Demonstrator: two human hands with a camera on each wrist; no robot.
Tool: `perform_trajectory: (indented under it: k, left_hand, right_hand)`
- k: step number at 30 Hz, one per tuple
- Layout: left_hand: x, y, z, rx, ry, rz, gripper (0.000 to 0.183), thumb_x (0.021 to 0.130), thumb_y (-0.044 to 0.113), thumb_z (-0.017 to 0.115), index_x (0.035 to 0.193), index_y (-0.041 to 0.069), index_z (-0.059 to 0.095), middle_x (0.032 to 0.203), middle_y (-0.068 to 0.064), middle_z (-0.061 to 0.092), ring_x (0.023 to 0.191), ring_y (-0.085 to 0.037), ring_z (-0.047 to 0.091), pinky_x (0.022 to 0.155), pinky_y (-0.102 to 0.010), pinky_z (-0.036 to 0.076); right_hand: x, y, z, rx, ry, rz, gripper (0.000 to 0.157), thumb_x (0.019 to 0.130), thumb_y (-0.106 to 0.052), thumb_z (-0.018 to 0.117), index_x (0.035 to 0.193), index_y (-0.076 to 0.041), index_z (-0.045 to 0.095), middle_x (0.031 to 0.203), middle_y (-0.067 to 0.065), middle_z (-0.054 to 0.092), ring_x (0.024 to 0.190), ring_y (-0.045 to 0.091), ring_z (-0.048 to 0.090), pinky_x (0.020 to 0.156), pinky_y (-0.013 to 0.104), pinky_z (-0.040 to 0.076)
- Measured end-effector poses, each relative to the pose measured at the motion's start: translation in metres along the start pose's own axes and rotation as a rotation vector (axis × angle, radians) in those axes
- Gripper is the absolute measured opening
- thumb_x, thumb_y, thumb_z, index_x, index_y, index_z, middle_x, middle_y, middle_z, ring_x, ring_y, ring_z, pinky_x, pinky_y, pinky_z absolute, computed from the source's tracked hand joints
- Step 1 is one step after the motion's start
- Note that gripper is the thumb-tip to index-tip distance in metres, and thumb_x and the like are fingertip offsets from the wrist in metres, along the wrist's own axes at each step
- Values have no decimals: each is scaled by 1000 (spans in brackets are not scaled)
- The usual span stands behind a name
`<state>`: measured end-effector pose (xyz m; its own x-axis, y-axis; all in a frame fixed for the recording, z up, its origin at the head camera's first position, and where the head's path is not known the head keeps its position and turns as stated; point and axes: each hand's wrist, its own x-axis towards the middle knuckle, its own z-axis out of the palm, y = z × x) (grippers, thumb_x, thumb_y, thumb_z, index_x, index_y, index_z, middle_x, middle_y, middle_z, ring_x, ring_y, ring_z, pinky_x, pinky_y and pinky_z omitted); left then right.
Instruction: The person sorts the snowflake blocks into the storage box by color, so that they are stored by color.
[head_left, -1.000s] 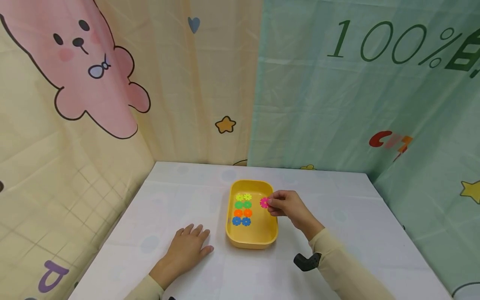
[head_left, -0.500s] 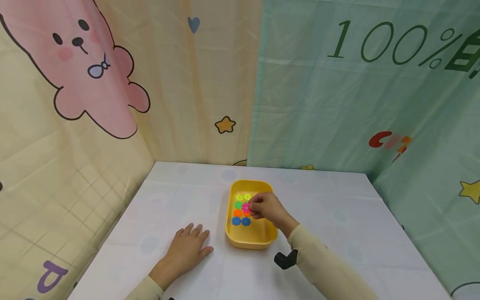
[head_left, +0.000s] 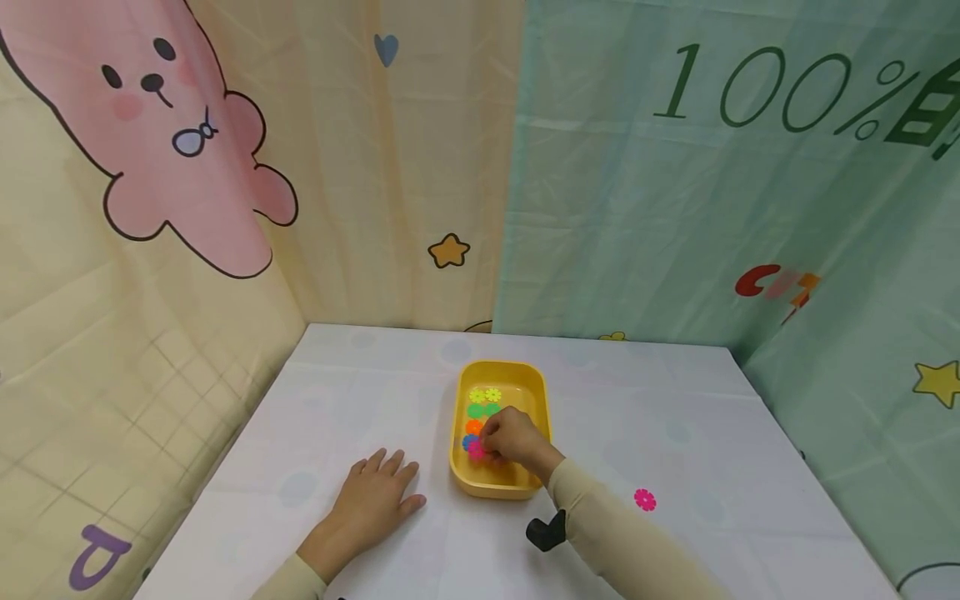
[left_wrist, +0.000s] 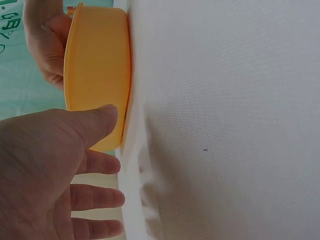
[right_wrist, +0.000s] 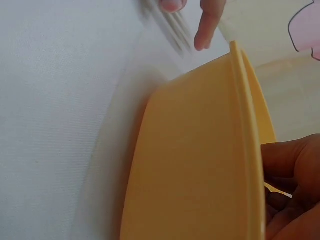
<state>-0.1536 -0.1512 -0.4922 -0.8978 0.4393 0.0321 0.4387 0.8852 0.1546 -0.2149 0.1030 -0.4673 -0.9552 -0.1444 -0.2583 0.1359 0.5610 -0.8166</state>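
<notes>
My right hand [head_left: 517, 440] reaches into the yellow tray [head_left: 501, 490] and pinches a pink flower-shaped piece [head_left: 476, 450] over its lower left part. That piece partly covers the blue flower pieces [head_left: 468, 441]. Above them in the tray lie an orange flower piece [head_left: 473, 427], green flower pieces [head_left: 476, 411] and yellow flower pieces [head_left: 477, 396]. In the right wrist view the tray wall [right_wrist: 190, 150] hides the fingertips of the right hand [right_wrist: 295, 185]. Left of the tray, my left hand [head_left: 375, 497] rests on the table with fingers spread, holding nothing.
Another pink flower piece [head_left: 645, 500] lies on the white table [head_left: 360, 367], right of the tray and beside the right sleeve [head_left: 622, 525]. Printed curtains [head_left: 405, 167] stand behind and along the sides of the table.
My right hand has carried the pink flower piece from the tray's right side leftward and down to the blue pieces. Another pink piece has come into view beside the sleeve. The left hand stays put.
</notes>
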Motion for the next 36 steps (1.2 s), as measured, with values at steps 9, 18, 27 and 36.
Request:
perform_trajectory:
  k: [9,18,27,36]
  left_hand:
    - [1,0,3,-8,-24,-11,55,93,49,71,131,9,68,140,-21,61,133,-48,50,105,-68,39]
    - [2,-2,5,-3,17,14,54,93,49,71,129,9,69,138,-21,62,130,-49,52,103,-67,41]
    - [4,-1,6,10,-1,7,55,92,49,71,130,9,69,138,-20,62,130,-48,53,103,-66,41]
    - [6,2,4,8,-11,9,55,93,49,70,131,9,68,140,-20,61,130,-47,53,104,-66,41]
  right_hand:
    - [1,4,13,-169,6,1,14,87,5,66,76,-3,71,66,5,63,55,16,60,54,25,53]
    - [4,2,22,-308,31,-44,21,87,1,67,68,-8,67,59,1,59,53,15,53,50,24,44]
    - [1,4,17,-316,52,-78,18,87,-3,72,71,-9,69,65,0,59,57,15,53,52,24,45]
    - [-6,5,-3,-149,52,-31,9,90,-5,72,81,-4,72,68,8,65,59,19,60,56,30,56]
